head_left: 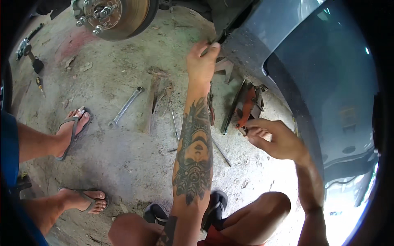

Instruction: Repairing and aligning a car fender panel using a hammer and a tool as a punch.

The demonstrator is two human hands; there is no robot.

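My left hand reaches forward, its fingers curled against the dark lower edge of the wheel arch. Its fingertips are partly hidden there. On the right, my right hand is closed at the near end of a red scissor jack. The jack lies on the concrete beside the car, and my fingers cover part of its end. A dark metal bar runs along the jack's left side.
A brake disc with wheel studs hangs at the top. A combination wrench, a wooden piece and thin rods lie on the floor. A screwdriver is farther left. Another person's sandalled feet stand left; the blue-grey car panel borders the right.
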